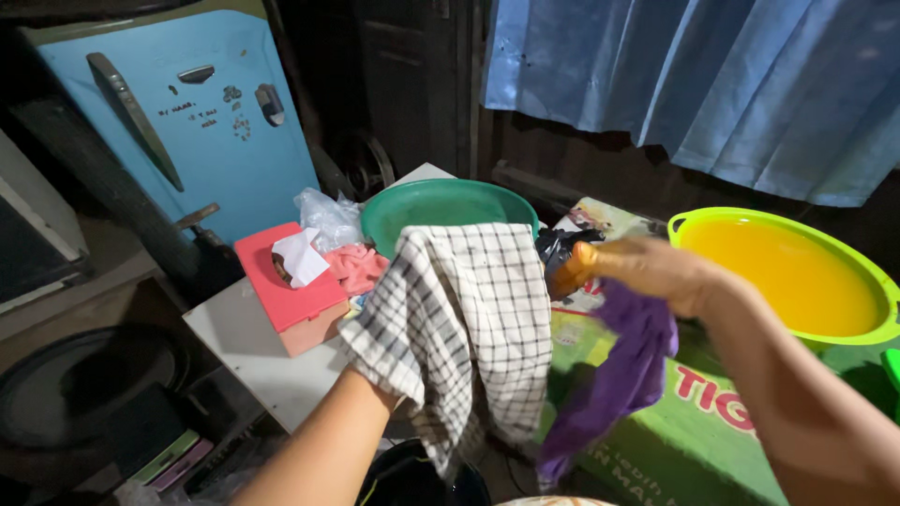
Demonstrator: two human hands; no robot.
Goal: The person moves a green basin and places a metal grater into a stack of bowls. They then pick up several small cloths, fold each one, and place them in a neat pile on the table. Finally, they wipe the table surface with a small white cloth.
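Observation:
A white cloth with a dark check pattern [459, 319] hangs draped over my left hand [384, 389], which is almost wholly hidden under it; only the wrist and forearm show. My right hand [647, 272] is raised at mid-right, its fingers closed on a purple cloth [619, 375] that hangs down below it. The two cloths hang side by side, nearly touching. Behind them sits a green basin [412, 201].
A lime-green basin [877, 281] holding orange-yellow liquid stands at right on a green printed surface [675, 440]. On the white tabletop [253, 356] lie a red tissue box [281, 281], a pink cloth [356, 267] and a clear plastic bag [328, 215]. A blue fridge [187, 122] stands back left.

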